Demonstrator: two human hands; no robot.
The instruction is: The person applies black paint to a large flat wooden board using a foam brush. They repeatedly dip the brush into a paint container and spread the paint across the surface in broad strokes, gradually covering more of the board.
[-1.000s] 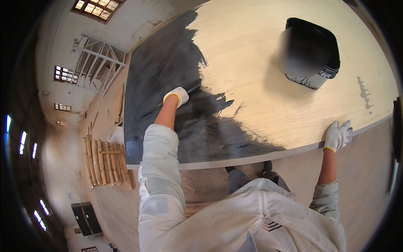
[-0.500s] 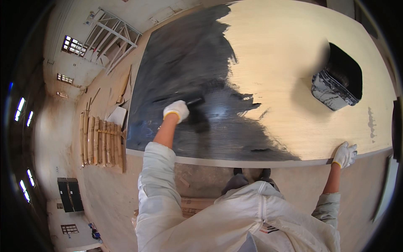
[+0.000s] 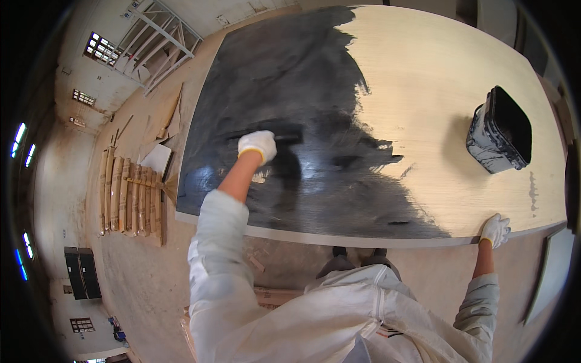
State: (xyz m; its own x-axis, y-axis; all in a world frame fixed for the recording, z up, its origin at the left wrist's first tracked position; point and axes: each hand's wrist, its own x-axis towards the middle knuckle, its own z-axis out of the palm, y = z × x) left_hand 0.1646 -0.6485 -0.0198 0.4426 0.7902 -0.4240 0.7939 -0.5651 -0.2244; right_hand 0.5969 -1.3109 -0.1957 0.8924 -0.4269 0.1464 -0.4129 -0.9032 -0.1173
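On the plywood desk (image 3: 460,109), I see L hand (image 3: 257,146) w/ grip closed on black paint brush (image 3: 289,138); R hand (image 3: 495,230) clasps desk edge, paint bucket (image 3: 500,129) nearby.

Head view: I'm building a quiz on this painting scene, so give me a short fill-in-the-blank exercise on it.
1. The left hand holds a brush on the part of the board painted ____.
2. The right hand rests on the board's near ____.
3. The bucket stands on the ____ part of the board.
4. Both hands wear white ____.

Missing words: black; edge; unpainted; gloves
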